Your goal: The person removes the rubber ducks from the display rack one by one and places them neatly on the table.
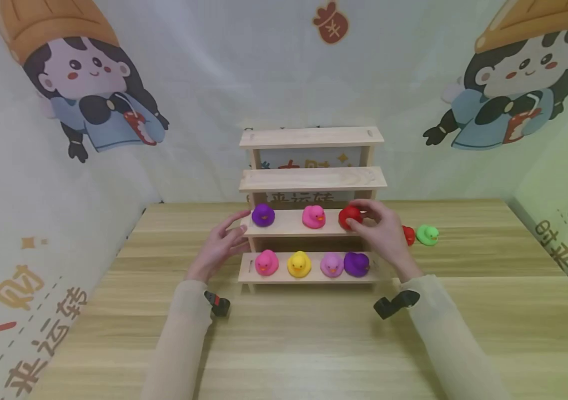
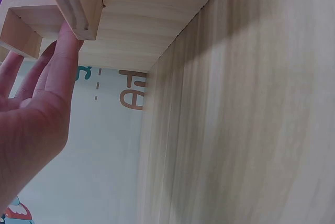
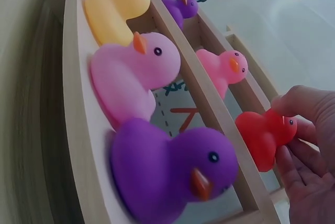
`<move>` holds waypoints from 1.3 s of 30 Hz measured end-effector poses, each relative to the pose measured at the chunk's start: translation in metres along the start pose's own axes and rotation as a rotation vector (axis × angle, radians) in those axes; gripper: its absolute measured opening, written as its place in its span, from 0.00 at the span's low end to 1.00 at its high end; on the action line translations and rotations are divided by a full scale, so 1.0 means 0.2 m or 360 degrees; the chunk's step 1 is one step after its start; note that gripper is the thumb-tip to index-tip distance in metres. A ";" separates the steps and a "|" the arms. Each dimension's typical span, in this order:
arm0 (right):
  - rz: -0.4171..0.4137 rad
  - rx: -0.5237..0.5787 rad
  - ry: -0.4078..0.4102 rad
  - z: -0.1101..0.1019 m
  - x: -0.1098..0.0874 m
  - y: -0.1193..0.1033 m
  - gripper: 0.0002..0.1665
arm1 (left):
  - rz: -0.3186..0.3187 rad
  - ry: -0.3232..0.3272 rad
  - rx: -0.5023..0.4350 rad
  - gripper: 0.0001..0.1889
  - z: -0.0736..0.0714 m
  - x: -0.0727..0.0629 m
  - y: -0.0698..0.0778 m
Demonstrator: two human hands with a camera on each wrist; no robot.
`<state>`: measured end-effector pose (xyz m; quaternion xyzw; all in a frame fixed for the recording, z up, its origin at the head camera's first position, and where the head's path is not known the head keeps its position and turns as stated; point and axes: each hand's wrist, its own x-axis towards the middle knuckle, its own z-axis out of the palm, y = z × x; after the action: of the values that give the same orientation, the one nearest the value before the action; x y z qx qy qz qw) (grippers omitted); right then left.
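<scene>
My right hand [image 1: 387, 236] pinches a red rubber duck [image 1: 349, 218] between thumb and fingers, at the right end of the second tier from the bottom of a wooden stepped rack [image 1: 308, 179]. The right wrist view shows the thumb at the duck's head. On that same tier are a purple duck [image 1: 263, 215] at the left end and a pink duck [image 1: 313, 217] right of centre. My left hand [image 1: 216, 247] is at the rack's left side, fingers extended and fingertips near that tier's end. In the left wrist view, its fingers overlap the wooden frame [image 2: 81, 17].
Along the bottom tier sit a pink duck [image 1: 266, 263], a yellow duck [image 1: 299, 265], a lilac duck [image 1: 332, 265] and a purple duck [image 1: 356, 265]. Right of the rack, another red duck [image 1: 408, 235], partly hidden, and a green duck [image 1: 427, 235] rest on the wooden table [image 1: 293, 344].
</scene>
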<state>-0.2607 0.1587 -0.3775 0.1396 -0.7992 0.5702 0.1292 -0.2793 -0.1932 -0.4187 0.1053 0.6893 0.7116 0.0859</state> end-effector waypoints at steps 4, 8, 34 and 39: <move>-0.0053 0.0021 0.0048 -0.03 -0.01 0.01 0.22 | -0.0010 0.0016 -0.0015 0.27 0.00 0.00 -0.01; -0.0109 0.0032 0.0109 -0.06 -0.01 0.02 0.21 | -0.0010 0.0014 -0.0019 0.27 0.00 0.00 0.00; -0.0241 -0.0046 0.0244 -0.30 -0.08 -0.02 0.20 | 0.0002 0.0009 -0.0006 0.27 0.00 -0.01 0.01; -0.0283 -0.0078 0.0246 -0.34 -0.13 -0.06 0.19 | 0.0006 0.0007 0.0005 0.27 0.00 -0.01 0.00</move>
<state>-0.2277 0.2215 -0.3543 0.1623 -0.7850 0.5458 0.2440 -0.2768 -0.1932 -0.4194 0.1051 0.6903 0.7110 0.0829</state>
